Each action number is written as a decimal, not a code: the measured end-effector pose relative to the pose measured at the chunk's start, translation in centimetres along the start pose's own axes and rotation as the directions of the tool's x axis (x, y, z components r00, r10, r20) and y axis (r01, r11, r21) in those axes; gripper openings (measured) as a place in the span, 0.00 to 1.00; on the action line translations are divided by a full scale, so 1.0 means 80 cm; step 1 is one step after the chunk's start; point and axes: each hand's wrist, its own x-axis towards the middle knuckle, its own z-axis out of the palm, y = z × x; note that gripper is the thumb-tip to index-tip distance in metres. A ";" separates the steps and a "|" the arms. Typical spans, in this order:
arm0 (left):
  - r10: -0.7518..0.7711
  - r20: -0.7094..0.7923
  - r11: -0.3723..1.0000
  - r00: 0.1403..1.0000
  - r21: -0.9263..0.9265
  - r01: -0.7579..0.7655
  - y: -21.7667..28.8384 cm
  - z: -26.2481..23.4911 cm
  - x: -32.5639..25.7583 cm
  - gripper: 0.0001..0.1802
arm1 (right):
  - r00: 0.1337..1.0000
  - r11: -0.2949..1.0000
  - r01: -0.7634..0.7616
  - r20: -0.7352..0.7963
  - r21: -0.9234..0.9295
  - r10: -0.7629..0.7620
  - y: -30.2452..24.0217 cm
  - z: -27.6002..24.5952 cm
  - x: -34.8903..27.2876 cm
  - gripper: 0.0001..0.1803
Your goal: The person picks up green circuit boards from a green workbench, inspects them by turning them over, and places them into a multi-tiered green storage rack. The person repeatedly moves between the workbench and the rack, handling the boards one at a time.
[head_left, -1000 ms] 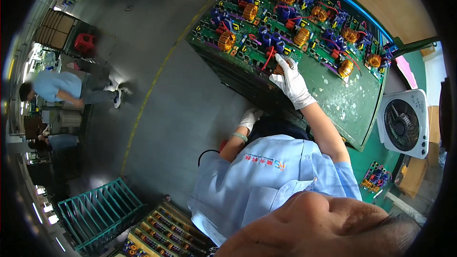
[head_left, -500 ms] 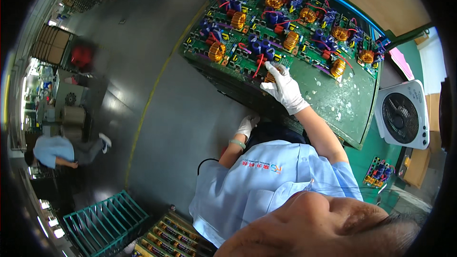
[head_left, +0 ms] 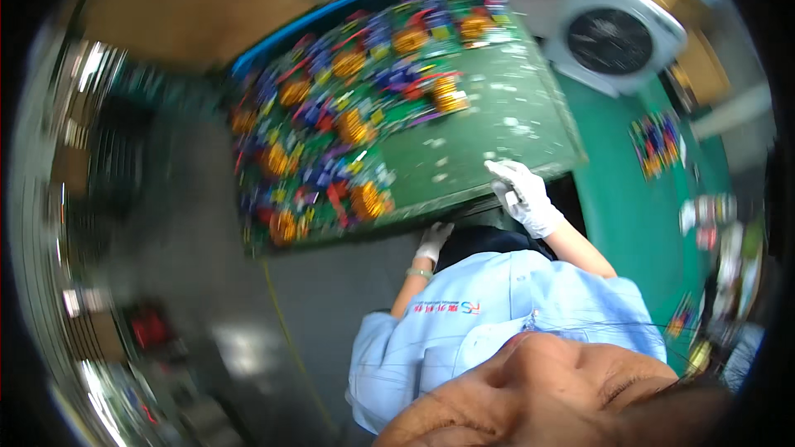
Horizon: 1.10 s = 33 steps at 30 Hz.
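Visibly lettered shirt (head_left: 489,288); right hand (head_left: 525,197), left hand (head_left: 434,241) near green bench (head_left: 464,149), grips unclear.

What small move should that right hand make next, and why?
I'd perhaps slide the right hand leftward over the bench toward the boards. It is at the bench's near edge, apart from them, with bare surface between, while the left hand is low by the front edge. Blur hides whether the right hand holds anything small.
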 end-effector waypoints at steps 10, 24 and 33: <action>-0.146 0.517 0.931 0.844 -0.217 0.294 -0.035 0.054 0.143 0.24 | 0.309 0.767 -0.546 -0.770 0.336 0.558 0.038 -0.127 -0.300 0.14; -0.249 0.804 0.862 0.540 0.438 -0.256 0.169 0.216 0.092 0.24 | -0.619 0.052 -0.785 -0.785 0.618 -0.018 0.066 -0.135 -0.793 0.26; -0.267 0.791 0.837 0.551 0.474 -0.275 0.206 0.270 0.037 0.25 | -0.621 -0.281 -0.776 -0.760 0.564 0.189 0.077 -0.237 -0.924 0.43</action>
